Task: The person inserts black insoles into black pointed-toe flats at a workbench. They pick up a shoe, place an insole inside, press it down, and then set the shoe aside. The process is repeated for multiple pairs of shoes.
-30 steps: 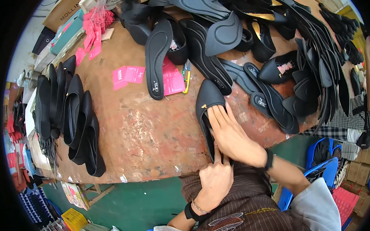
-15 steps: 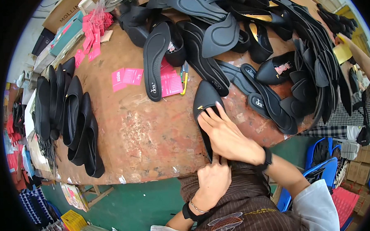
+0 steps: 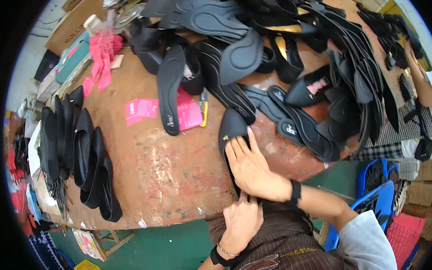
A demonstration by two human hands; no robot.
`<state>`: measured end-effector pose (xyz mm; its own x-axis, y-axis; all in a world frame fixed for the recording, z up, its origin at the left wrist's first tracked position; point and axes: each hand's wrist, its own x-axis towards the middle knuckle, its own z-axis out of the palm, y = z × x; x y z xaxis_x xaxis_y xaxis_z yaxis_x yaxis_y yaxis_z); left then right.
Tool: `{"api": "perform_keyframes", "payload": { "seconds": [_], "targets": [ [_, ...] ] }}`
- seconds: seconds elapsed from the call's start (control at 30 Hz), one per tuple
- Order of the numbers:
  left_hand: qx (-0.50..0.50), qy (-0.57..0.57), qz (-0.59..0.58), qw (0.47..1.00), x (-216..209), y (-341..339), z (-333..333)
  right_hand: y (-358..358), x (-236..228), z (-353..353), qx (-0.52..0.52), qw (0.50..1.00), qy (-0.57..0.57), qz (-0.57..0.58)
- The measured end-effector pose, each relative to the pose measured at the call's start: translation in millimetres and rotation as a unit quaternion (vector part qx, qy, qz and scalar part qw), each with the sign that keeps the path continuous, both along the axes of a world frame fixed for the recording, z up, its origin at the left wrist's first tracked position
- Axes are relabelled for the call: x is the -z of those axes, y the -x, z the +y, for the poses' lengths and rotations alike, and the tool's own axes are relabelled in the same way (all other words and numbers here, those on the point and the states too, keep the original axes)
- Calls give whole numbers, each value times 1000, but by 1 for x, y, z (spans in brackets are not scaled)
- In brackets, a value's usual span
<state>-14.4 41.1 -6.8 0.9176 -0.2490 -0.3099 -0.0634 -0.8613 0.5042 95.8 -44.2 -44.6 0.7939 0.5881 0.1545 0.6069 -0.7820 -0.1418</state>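
A black pointed flat shoe [image 3: 232, 122] with a small gold ornament lies at the table's near edge, toe away from me. My right hand [image 3: 250, 169] lies over it with fingers stretched out. Several of them reach into the shoe's opening, their tips partly hidden, and one runs along the right side. At the heel end, my left hand [image 3: 240, 222] is closed around the back of the shoe, its fingertips out of sight. Just beyond the toe are black insoles [image 3: 223, 81], and more insoles [image 3: 300, 121] lie to the right.
Black shoes [image 3: 94, 164] stand in a row at left. Pink tags [image 3: 142, 110] and a yellow-handled cutter [image 3: 204, 111] lie mid-table. Shoes and stacked soles [image 3: 368, 80] crowd the back and right. A co-worker's arm [image 3: 420, 80] reaches in at far right. Blue chairs [image 3: 379, 200] stand at lower right.
The view has shifted slightly, so the table sits lower. Both my hands keep their places on the shoe. The co-worker's hand, earlier by a yellow piece, is now among black shoes.
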Motion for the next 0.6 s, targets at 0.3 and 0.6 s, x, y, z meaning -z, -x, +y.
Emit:
{"api": "perform_keyframes", "payload": {
  "seconds": [0.3,0.6],
  "targets": [
    [6,-16,-8,1000,-8,-1,-3,-20,6,1,13,996,80,36],
    [17,-47,-57,997,-11,-9,-3,-31,3,-1,-4,991,113,69]
  ]
}}
